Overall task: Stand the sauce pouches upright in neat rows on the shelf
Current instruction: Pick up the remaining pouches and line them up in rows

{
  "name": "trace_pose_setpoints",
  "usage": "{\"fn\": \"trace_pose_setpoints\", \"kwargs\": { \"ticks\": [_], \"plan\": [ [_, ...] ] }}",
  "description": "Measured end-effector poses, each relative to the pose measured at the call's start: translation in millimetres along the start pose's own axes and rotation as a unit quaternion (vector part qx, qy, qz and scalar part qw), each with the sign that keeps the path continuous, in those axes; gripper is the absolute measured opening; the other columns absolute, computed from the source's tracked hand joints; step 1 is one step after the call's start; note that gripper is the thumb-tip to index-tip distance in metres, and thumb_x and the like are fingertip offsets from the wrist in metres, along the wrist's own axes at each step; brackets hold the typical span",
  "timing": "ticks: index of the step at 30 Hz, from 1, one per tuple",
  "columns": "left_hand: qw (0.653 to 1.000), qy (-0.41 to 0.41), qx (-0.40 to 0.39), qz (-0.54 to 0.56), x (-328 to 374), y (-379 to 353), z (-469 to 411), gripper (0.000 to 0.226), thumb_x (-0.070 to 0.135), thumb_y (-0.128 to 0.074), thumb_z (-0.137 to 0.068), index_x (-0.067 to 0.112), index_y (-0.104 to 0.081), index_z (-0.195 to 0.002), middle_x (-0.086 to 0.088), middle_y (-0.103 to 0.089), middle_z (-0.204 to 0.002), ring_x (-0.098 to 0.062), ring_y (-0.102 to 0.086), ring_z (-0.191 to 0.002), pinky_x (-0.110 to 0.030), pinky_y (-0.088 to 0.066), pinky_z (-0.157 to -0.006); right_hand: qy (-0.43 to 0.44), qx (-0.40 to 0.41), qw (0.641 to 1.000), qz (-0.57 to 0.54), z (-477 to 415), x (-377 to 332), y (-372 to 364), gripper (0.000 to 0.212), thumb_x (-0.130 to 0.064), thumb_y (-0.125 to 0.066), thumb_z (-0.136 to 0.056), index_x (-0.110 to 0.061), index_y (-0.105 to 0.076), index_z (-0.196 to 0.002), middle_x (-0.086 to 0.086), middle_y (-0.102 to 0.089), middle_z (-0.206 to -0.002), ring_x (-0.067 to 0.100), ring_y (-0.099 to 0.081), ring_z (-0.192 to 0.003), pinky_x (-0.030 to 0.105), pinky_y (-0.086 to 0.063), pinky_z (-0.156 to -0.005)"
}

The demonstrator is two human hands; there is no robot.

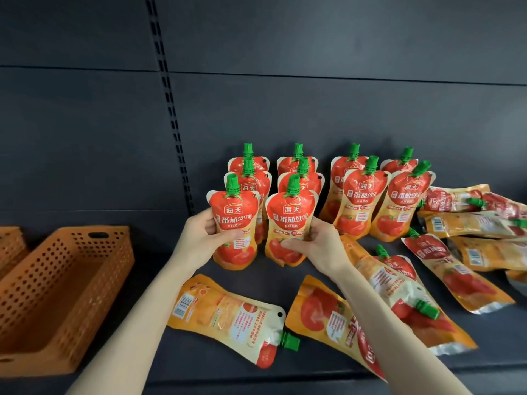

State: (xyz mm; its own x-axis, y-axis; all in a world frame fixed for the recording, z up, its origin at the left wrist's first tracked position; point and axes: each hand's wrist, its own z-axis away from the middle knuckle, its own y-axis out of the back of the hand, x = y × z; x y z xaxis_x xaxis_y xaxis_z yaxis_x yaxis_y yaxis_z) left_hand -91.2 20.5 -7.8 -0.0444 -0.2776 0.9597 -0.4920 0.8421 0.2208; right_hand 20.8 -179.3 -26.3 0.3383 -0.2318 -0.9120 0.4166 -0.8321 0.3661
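Note:
Red-and-orange tomato sauce pouches with green caps stand upright in rows at the back of the dark shelf point(256, 369). My left hand point(199, 238) grips the front pouch of the left row point(235, 218) by its left edge. My right hand point(313, 246) holds the front pouch of the neighbouring row point(289, 220), thumb across its lower front. Both pouches are upright on the shelf. Two more rows point(362, 195) stand to the right. Several pouches lie flat: one label-down point(228, 315), one partly under my right forearm point(322, 312), others at the right point(456, 269).
An orange perforated basket point(57, 295) sits on the shelf at the left, with the corner of a second one point(8, 243) beyond it. A slotted upright point(171, 109) runs down the dark back panel. A pile of flat pouches point(479, 220) fills the right end.

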Motion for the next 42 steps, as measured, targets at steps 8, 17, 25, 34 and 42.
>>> {"fn": "trace_pose_setpoints", "kwargs": {
  "ticks": [8,17,25,34,42],
  "plan": [
    [1.000,-0.002,-0.021,-0.020,-5,1,7,0.045,0.015,-0.079,-0.070,0.035,-0.057,-0.105,0.018,-0.065,-0.102,0.000,-0.062,-0.095,-0.016,-0.049,-0.075,-0.024,-0.043,0.998,0.042,-1,0,-1,0.054,-0.020,-0.077,-0.076,-0.011,-0.054,-0.124,0.002,-0.065,-0.118,0.017,-0.062,-0.108,0.038,-0.051,-0.095],
    [0.996,-0.023,0.014,-0.084,-8,2,10,0.054,0.023,-0.081,-0.068,0.028,-0.053,-0.114,0.013,-0.064,-0.104,-0.003,-0.062,-0.096,-0.023,-0.051,-0.079,-0.019,-0.025,0.997,0.068,-2,-2,-6,0.054,-0.020,-0.076,-0.077,-0.010,-0.054,-0.125,0.003,-0.064,-0.121,0.020,-0.061,-0.111,0.040,-0.051,-0.095],
    [0.989,-0.034,0.064,-0.130,-9,-3,19,0.065,0.030,-0.081,-0.067,0.020,-0.047,-0.122,0.010,-0.057,-0.111,-0.005,-0.055,-0.101,-0.022,-0.046,-0.084,-0.013,0.004,0.998,0.067,6,-6,-3,0.060,-0.021,-0.077,-0.076,-0.011,-0.049,-0.127,0.002,-0.063,-0.122,0.016,-0.060,-0.109,0.030,-0.052,-0.090],
    [0.975,-0.075,0.120,-0.171,-3,-19,78,0.045,0.027,-0.076,-0.075,0.028,-0.052,-0.113,0.012,-0.053,-0.112,-0.005,-0.051,-0.107,-0.021,-0.038,-0.088,0.008,0.027,0.989,0.145,63,-10,25,0.038,-0.025,-0.071,-0.082,-0.012,-0.059,-0.116,-0.005,-0.062,-0.107,0.009,-0.058,-0.100,0.019,-0.044,-0.081],
    [0.931,-0.100,0.056,-0.348,-21,-56,144,0.064,0.072,-0.046,-0.070,0.024,-0.063,-0.110,0.010,-0.057,-0.120,-0.014,-0.049,-0.118,-0.033,-0.030,-0.099,0.023,-0.007,0.970,0.241,130,-6,61,0.038,-0.039,-0.070,-0.079,-0.018,-0.064,-0.111,-0.011,-0.060,-0.102,0.009,-0.054,-0.101,0.024,-0.044,-0.085]
  ]
}}
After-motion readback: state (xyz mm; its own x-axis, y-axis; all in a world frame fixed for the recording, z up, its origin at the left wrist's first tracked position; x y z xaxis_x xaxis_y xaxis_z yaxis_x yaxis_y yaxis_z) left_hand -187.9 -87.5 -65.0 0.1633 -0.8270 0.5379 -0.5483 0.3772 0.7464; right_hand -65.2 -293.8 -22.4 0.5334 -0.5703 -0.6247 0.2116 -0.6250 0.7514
